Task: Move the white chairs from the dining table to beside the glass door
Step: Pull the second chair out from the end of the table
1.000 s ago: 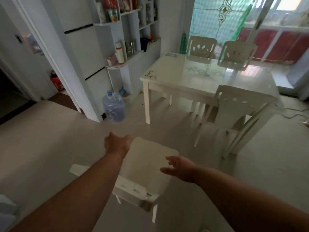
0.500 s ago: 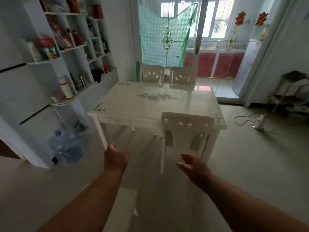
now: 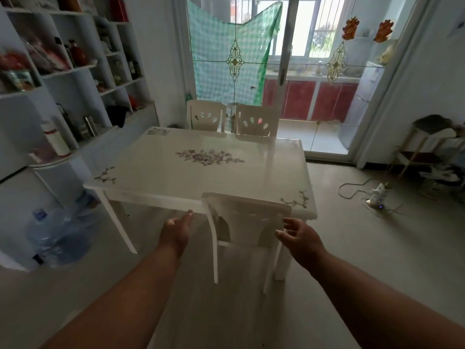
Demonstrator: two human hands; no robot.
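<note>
Both empty, spread wide, left hand (image 3: 176,229) and right hand (image 3: 300,236) near the near chair (image 3: 247,217), risking a scrape against the table (image 3: 201,172) if lifted tilted.

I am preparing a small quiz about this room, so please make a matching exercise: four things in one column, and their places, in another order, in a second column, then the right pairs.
Things:
1. water jug
2. power strip
3. near chair
4. green checked cloth

Places:
A. tucked under the table's near edge
B. hanging behind the glass door
C. floor, below the shelves at the left
D. floor at the right, with a cable

Pairs: 1-C, 2-D, 3-A, 4-B
</note>
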